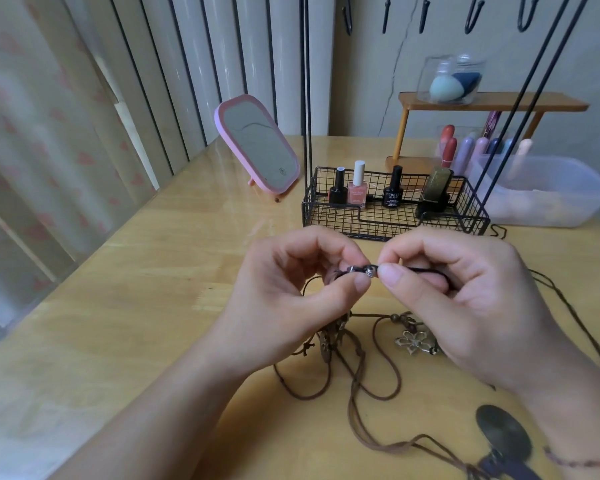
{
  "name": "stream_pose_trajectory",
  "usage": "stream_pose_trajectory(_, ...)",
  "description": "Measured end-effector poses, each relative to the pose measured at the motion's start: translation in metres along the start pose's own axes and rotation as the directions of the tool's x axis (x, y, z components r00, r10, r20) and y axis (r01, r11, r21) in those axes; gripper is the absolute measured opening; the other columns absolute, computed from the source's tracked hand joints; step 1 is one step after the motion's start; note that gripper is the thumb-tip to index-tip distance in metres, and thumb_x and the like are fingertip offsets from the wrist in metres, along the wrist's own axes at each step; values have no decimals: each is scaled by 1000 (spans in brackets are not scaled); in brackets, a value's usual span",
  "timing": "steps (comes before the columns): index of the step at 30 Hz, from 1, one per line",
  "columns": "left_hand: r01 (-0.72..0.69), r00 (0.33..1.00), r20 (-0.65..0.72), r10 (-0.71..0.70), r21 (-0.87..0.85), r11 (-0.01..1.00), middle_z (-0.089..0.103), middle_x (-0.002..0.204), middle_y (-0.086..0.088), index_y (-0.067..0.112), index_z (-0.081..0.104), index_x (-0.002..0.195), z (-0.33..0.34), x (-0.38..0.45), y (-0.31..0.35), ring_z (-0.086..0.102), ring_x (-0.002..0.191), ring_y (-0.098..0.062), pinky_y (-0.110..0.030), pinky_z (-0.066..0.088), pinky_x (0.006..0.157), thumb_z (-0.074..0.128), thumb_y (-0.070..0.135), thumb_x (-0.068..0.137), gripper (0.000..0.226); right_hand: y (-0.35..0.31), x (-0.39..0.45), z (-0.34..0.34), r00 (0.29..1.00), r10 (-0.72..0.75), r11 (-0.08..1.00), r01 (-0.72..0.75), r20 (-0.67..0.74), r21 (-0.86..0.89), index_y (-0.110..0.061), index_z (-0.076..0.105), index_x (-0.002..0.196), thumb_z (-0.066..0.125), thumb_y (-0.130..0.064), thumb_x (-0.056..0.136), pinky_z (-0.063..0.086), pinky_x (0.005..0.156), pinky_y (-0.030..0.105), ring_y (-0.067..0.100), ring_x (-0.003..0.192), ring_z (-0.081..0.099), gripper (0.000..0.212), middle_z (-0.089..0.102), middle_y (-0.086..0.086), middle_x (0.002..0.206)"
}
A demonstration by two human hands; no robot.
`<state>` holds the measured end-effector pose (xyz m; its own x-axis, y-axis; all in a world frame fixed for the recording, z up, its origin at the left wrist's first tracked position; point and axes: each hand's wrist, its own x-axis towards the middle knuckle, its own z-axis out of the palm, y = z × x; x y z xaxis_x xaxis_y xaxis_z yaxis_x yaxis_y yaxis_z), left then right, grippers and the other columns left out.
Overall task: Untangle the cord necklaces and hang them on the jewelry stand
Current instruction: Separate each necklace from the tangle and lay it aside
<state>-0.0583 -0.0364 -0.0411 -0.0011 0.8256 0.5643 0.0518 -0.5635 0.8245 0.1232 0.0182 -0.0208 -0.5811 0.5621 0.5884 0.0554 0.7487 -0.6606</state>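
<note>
Necklaces lie knotted on the wooden table, near you, under both hands. Your left hand pinches a small metal bead; your right hand pinches the dark cord beside it. Ease the bead along, don't yank: thin brown cords cinch tight. A brassy flower pendant could snag. The stand waits beyond, hooks high.

jewelry stand hooks cut off by the top edge; dark pendant cord leaves the bottom edge; clasp (between both thumbs) too small to tell.
</note>
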Motion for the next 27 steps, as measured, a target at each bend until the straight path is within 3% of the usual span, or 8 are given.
stream_pose_trajectory(4, -17, 1000, -23, 17, 5, 1000, 61, 73, 3, 16, 69, 87, 0, 1, 0, 51, 63, -12, -20, 43, 61, 73, 10, 78, 12, -4, -2, 0, 998, -26, 999, 24, -65, -37, -23, 60, 91, 64, -36, 85, 29, 43, 31, 22, 50, 34, 15, 34, 2, 59)
stream_pose_trajectory(10, -43, 999, -3, 43, 66, 997, 60, 70, -7, 11, 68, 85, -1, 0, 0, 52, 64, -18, -21, 45, 64, 73, 6, 78, 10, -5, 1, 1, 999, -45, 992, 43, -8, -123, -21, 65, 77, 66, -37, 85, 30, 48, 23, 19, 50, 36, 18, 35, 2, 54)
stream_pose_trajectory(13, -41, 999, 0, 41, 62, 997, 63, 72, -1, 14, 69, 85, -1, 0, 0, 54, 66, -18, -23, 46, 66, 74, 6, 77, 13, -2, 0, 0, 1000, 8, 998, -8, 2, -62, -24, 67, 78, 65, -39, 85, 34, 46, 27, 16, 48, 37, 16, 35, 1, 54)
stream_pose_trajectory(15, -40, 999, 9, 39, 55, 998, 64, 75, 2, 17, 70, 87, -2, 0, 0, 55, 68, -17, -24, 47, 68, 76, 5, 77, 16, -1, -1, 0, 999, 45, 999, -45, 15, -9, -23, 67, 79, 65, -39, 84, 33, 46, 21, 10, 47, 35, 17, 36, 0, 53)
stream_pose_trajectory(19, -25, 1000, 16, 25, 17, 1000, 65, 75, -11, 19, 73, 89, -4, 0, 0, 58, 70, -23, -29, 49, 71, 78, 5, 75, 20, -1, 0, -3, 991, 115, 985, -122, 68, 121, -23, 68, 79, 66, -42, 82, 29, 47, 18, 11, 47, 30, 19, 37, 12, 55)
stream_pose_trajectory(27, 0, 999, 35, 1, -25, 1000, 66, 79, -14, 15, 72, 88, -6, 1, 1, 60, 74, -27, -34, 50, 71, 78, 11, 77, 13, 0, 5, -3, 970, 215, 936, -237, 109, 261, -19, 67, 76, 62, -41, 74, 28, 45, 14, 3, 44, 32, 22, 41, -5, 47)
